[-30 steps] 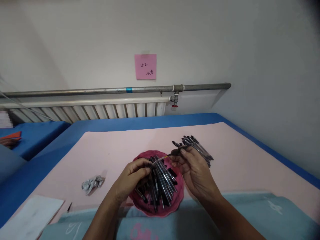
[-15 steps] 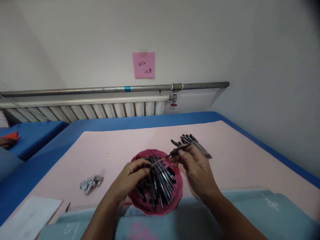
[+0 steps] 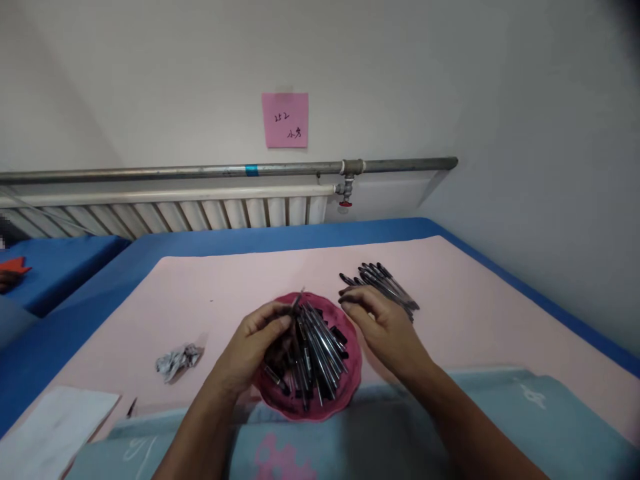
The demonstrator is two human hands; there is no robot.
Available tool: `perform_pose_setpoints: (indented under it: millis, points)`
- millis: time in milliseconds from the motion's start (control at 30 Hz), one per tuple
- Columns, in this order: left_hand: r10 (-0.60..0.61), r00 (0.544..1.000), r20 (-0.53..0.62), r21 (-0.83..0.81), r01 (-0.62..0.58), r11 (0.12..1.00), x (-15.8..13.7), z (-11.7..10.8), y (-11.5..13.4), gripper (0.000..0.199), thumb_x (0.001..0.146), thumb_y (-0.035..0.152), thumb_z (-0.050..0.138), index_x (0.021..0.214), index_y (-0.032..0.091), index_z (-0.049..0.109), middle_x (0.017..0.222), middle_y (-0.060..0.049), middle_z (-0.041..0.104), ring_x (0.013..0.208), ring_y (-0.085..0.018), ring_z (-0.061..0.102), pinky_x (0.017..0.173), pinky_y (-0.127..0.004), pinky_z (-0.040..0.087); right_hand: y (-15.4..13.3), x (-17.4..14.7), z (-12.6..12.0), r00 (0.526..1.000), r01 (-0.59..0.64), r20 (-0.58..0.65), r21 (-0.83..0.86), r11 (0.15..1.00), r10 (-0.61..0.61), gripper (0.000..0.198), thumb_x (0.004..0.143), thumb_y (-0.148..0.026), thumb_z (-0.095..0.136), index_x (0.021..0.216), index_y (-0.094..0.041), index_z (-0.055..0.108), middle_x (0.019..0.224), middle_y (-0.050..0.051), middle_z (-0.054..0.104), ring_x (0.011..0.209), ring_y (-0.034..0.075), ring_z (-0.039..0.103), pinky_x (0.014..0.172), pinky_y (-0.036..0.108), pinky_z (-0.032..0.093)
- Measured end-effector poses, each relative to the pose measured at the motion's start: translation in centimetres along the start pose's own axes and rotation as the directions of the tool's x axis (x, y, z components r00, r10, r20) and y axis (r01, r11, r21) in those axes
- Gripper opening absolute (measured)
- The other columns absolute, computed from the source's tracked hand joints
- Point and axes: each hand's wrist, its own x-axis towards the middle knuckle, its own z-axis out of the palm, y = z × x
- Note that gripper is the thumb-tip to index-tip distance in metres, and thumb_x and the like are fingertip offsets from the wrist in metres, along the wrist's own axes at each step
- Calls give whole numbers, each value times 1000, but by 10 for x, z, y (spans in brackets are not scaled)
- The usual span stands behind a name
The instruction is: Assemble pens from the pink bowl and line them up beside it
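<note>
My left hand (image 3: 260,340) is closed over the left side of a pink scalloped bowl (image 3: 353,392). Between its thumb and fingers is a thin pen part (image 3: 297,300), its slim end pointing up and away; its exact kind is unclear. Clear pen barrels (image 3: 323,347) and black pen pieces fill the bowl. To the right of the bowl, my right hand (image 3: 385,323) has its fingers bent and slightly apart, with nothing visible in them. Just beyond those fingers lies a pile of black-capped pens (image 3: 385,283), partly hidden by the hand.
Crumpled paper (image 3: 177,362) lies on the pink table cover (image 3: 240,277). At the front left are a white cloth or sheet (image 3: 63,423) and a small dark piece (image 3: 131,407). A blue-green cloth (image 3: 480,393) runs along the near edge. Another person's hand (image 3: 9,280) shows far left.
My right hand has let go of the dark pen piece and now sits beside the pen pile. The part in my left hand has swung from pointing right to pointing up.
</note>
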Motion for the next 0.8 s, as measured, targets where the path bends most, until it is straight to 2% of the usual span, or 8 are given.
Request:
perform_pose_setpoints:
  millis: [100, 233, 400, 567, 700, 800]
  points:
    - [29, 994, -106, -189, -49, 981, 3, -2, 4, 21, 67, 24, 69, 87, 19, 63, 71, -1, 66, 59, -11, 59, 57, -23, 48, 16, 2, -6, 996, 92, 26, -290, 953, -88, 16, 77, -13, 47, 79, -18, 63, 93, 7, 61, 92, 21, 53, 80, 35, 41]
    - [55, 988, -145, -309, -98, 946, 5, -3, 6, 20, 66, 21, 71, 84, 18, 63, 77, -2, 68, 73, -15, 63, 70, -31, 52, 26, -2, -1, 972, 213, 197, -508, 835, -128, 23, 76, -9, 48, 86, -18, 67, 113, 11, 55, 106, 25, 45, 88, 39, 35]
    - [70, 985, -158, -327, -119, 937, 6, -1, 5, 17, 66, 18, 71, 82, 18, 64, 72, 1, 66, 69, -11, 62, 75, -31, 52, 17, -4, 10, 928, 291, 369, -620, 728, -56, 23, 77, -13, 48, 87, -19, 67, 120, 11, 51, 105, 28, 43, 83, 41, 34]
    - [66, 983, -171, -315, -118, 942, 6, 0, 5, 18, 66, 18, 71, 82, 17, 64, 73, 0, 66, 68, -12, 62, 73, -31, 52, 13, 1, 18, 915, 300, 404, -697, 651, 11, 21, 74, -14, 50, 84, -19, 68, 117, 13, 53, 103, 31, 43, 79, 42, 34]
    - [64, 983, -171, -316, -116, 942, 7, -1, 3, 24, 64, 16, 72, 85, 17, 62, 75, 1, 66, 71, -15, 64, 71, -33, 53, 12, 4, 22, 913, 288, 406, -718, 634, 44, 21, 73, -16, 52, 86, -19, 68, 117, 13, 53, 103, 31, 44, 79, 41, 34]
    - [72, 982, -175, -299, -123, 946, 9, -1, 0, 25, 63, 14, 72, 87, 17, 62, 76, 0, 66, 72, -15, 64, 71, -32, 53, 10, 6, 22, 904, 261, 416, -712, 652, 93, 20, 74, -15, 51, 86, -17, 67, 116, 13, 54, 102, 30, 45, 80, 39, 35]
